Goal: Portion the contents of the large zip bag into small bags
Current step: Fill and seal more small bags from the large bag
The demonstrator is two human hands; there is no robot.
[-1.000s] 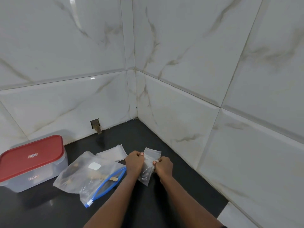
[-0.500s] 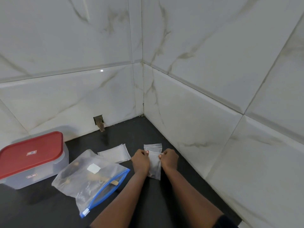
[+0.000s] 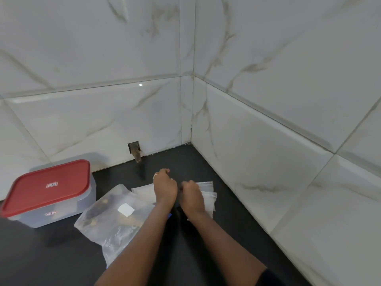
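The large clear zip bag (image 3: 111, 221) lies on the black counter, with dark contents inside and a white label on top; my left forearm hides its blue zip edge. A stack of small clear bags (image 3: 143, 193) lies just behind it. My left hand (image 3: 165, 187) hovers over the right end of that stack with its fingers curled; whether it holds a bag is hidden. My right hand (image 3: 190, 196) rests with curled fingers on small clear bags (image 3: 209, 198) lying flat near the right wall, gripping their left edge.
A clear plastic box with a red lid (image 3: 49, 188) stands at the left against the back wall. Marble-tiled walls meet in a corner behind the hands. A small hole with a stub (image 3: 135, 150) sits low in the back wall.
Both hands were pinching one small bag between them. That bag now lies on the counter by the right wall, and my left hand has let go and shifted left over the stack.
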